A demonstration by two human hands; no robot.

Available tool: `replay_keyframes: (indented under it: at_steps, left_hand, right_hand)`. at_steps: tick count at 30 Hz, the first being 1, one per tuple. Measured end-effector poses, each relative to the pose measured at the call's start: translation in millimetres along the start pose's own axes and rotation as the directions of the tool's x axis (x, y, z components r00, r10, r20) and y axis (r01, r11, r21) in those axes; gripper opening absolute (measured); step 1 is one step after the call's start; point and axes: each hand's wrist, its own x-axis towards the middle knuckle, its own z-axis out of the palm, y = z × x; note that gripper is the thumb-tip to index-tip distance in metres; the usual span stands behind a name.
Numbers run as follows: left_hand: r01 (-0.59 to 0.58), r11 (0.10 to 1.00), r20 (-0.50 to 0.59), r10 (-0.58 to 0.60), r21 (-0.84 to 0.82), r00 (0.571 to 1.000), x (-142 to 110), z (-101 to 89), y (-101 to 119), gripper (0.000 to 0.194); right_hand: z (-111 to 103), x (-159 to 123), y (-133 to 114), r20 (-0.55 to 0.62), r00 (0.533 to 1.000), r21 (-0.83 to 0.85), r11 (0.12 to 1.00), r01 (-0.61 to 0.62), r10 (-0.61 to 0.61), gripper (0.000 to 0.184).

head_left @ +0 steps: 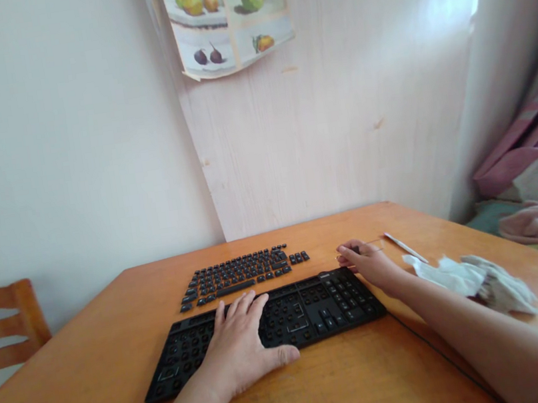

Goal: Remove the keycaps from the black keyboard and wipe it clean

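Note:
A black keyboard (343,308) lies slantwise on the table, its left and middle parts stripped of keycaps and its right-hand keys still on. My left hand (242,343) spans it, fingers over the far edge and thumb at the near edge, gripping it. At the keyboard's far right corner, my right hand (363,260) is closed in a pinch on a thin wire tool that looks like a keycap puller (376,243). A small dark piece shows between those fingers; whether it is a handle or a keycap I cannot tell. Loose keycaps (239,273) are laid out in keyboard order behind.
A white pen-like stick (406,247) and crumpled tissues (455,278) lie to the right on the wooden table (103,347). The keyboard's cable (438,351) runs under my right forearm. A wooden chair (4,322) stands left; a wall with fruit pictures (228,19) rises behind.

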Motion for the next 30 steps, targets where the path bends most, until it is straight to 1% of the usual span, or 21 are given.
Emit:
replay_keyframes:
  at_steps: [7, 11, 14, 17, 20, 23, 25, 27, 29, 30]
  left_hand:
    - [-0.002, 1.0, 0.026, 0.002, -0.011, 1.0, -6, -7.1, 7, 0.106]
    - [0.004, 1.0, 0.04, -0.004, -0.008, 0.999, -7, -6.8, 8, 0.107]
    - [0.006, 1.0, 0.048, -0.006, -0.013, 0.999, -6, -6.2, 8, 0.109]
    - [-0.005, 1.0, 0.048, 0.006, -0.018, 0.999, -5, -6.5, 9, 0.109]
    - [-0.02, 1.0, 0.058, 0.02, 0.002, 0.998, -6, -8.4, 10, 0.11]
    - [-0.02, 1.0, 0.074, 0.018, 0.018, 0.997, -6, -10.6, 12, 0.112]
    - [-0.018, 1.0, 0.075, 0.016, 0.019, 0.997, -6, -11.3, 12, 0.112]
    - [-0.015, 1.0, 0.073, 0.013, 0.021, 0.997, -5, -11.3, 12, 0.111]
    - [-0.014, 1.0, 0.071, 0.012, 0.024, 0.997, -5, -10.8, 11, 0.111]
    - [-0.014, 1.0, 0.071, 0.013, 0.025, 0.997, -5, -10.4, 11, 0.11]
  right_hand:
    - [-1, -4, -1, 0.004, 1.0, -0.052, 0.999, -0.009, 0.009, 0.022]
    - [-3, -5, -4, 0.012, 1.0, -0.078, 0.997, -0.017, 0.018, 0.017]
    - [-6, -7, -10, -0.01, 1.0, -0.087, 0.996, -0.012, 0.011, 0.012]
    - [-9, -13, -22, -0.012, 1.0, -0.055, 0.998, -0.008, 0.008, 0.015]
    - [-9, -25, -37, 0.089, 0.996, -0.017, 1.0, 0.013, -0.011, 0.019]
    - [-6, -41, -50, 0.238, 0.97, -0.067, 0.996, 0.06, -0.042, 0.023]
    - [-4, -50, -56, 0.364, 0.93, -0.083, 0.993, 0.088, -0.052, 0.024]
    - [-3, -58, -59, 0.477, 0.877, -0.095, 0.988, 0.119, -0.06, 0.025]
    - [-2, -64, -62, 0.547, 0.835, -0.125, 0.98, 0.157, -0.064, 0.027]
    - [-1, -66, -63, 0.564, 0.824, -0.146, 0.974, 0.172, -0.061, 0.029]
